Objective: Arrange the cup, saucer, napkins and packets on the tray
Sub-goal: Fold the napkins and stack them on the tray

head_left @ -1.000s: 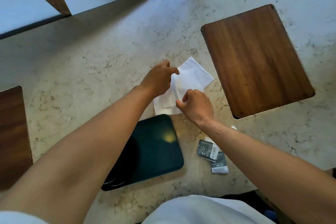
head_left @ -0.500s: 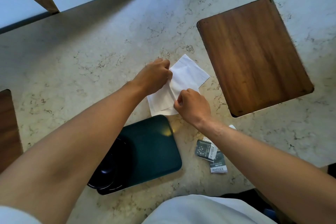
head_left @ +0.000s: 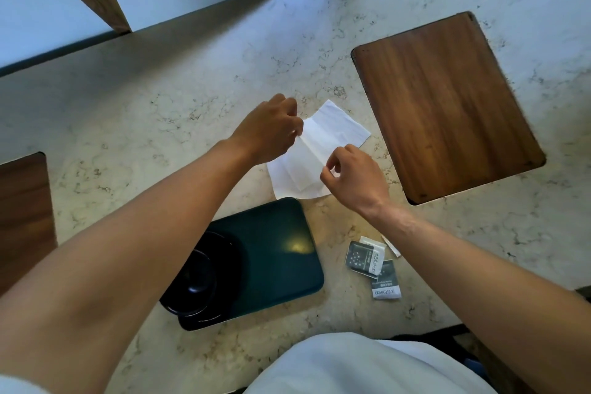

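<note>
Head view, nearest first: dark green tray (head_left: 271,253) with black cup (head_left: 200,278) and saucer (head_left: 192,309) at its left end — grey sugar packets (head_left: 372,265) loose on marble counter (head_left: 144,125) just right of it. Beyond the tray's far edge, white napkins (head_left: 307,163), long axis running near-left to far-right. Left hand (head_left: 270,128) pinching the left edge, right hand (head_left: 351,177) pinching the near-right edge — tray directly toward the body from both grips.
</note>
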